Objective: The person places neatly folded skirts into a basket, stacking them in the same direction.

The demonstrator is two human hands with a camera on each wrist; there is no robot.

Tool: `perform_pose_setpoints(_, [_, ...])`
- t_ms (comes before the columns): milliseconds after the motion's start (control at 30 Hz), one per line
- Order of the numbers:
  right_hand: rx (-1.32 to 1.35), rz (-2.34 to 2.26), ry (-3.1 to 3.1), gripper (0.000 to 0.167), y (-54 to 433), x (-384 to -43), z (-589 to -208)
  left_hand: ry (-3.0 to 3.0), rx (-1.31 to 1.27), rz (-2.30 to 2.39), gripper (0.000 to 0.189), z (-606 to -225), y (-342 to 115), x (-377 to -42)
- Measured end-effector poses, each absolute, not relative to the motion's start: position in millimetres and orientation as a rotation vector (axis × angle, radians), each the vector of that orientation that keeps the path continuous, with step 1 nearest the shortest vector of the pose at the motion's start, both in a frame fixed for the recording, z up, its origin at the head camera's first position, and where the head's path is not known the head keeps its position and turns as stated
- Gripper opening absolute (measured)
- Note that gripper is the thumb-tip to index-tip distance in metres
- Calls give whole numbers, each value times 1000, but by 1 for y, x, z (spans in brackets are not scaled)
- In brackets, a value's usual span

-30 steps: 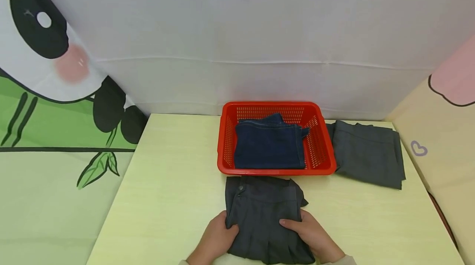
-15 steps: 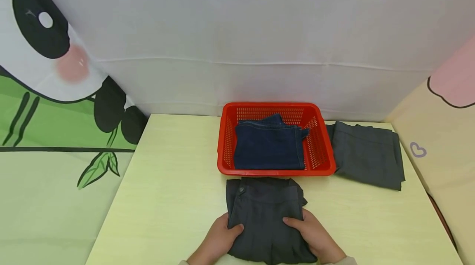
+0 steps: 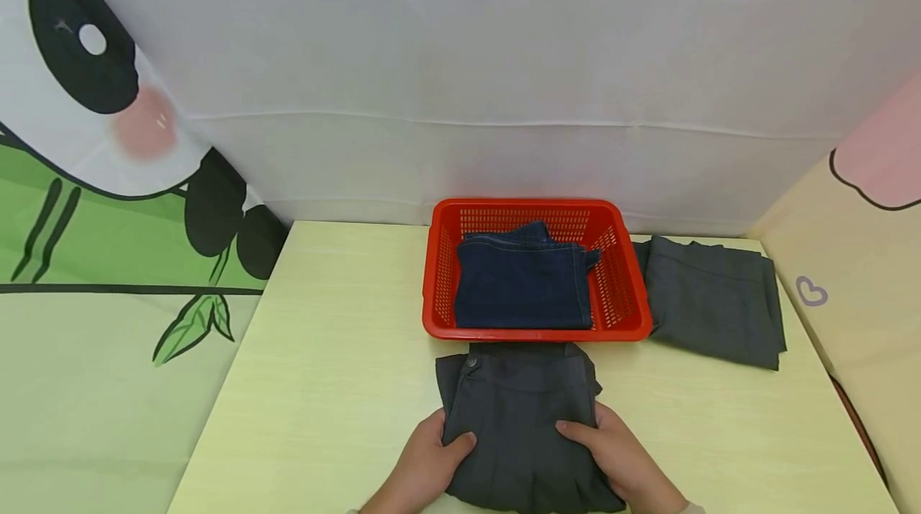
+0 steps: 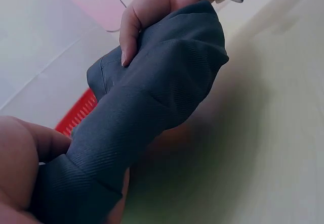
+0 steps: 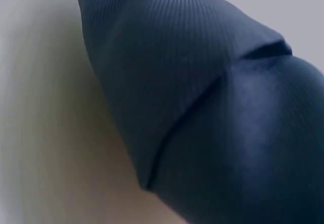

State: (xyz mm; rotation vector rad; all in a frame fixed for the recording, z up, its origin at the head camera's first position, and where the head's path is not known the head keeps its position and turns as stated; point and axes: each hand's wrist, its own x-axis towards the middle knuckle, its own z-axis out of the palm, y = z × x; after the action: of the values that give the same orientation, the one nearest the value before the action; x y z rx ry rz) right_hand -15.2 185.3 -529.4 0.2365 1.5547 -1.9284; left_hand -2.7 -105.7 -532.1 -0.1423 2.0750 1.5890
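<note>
Dark grey and folded, a cloth garment [image 3: 528, 426] is being held over the near side of a pale yellow table [image 3: 324, 386]: the left hand [image 3: 424, 462] is gripping its left edge, the right hand [image 3: 627, 454] its right. Just beyond, a red perforated plastic basket [image 3: 436, 274] is cradling folded dark blue denim [image 3: 524, 284]; a second folded grey garment [image 3: 712, 304] is lying to its right.

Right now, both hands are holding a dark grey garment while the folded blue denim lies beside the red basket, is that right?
Not quite: the head view shows the folded blue denim inside the red basket. The left hand and right hand do hold a dark grey garment.
</note>
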Motion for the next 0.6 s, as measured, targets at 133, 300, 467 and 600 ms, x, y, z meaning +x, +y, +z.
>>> perform_pose_setpoints(133, [228,-1951,1482,72,187,-15,-516,2034,-149,1594,39,-521,-106,-4])
perform_pose_setpoints(300, [208,-1961,1453,73,190,-19,-496,1974,-103,1693,40,-503,-110,-8])
perform_pose_setpoints(467, [129,-1983,1414,68,194,-23,-473,1928,-61,1746,39,-475,-111,-13])
perform_pose_setpoints(600, [14,-2016,1371,56,199,-26,-455,1865,-28,1805,41,-454,-110,-18])
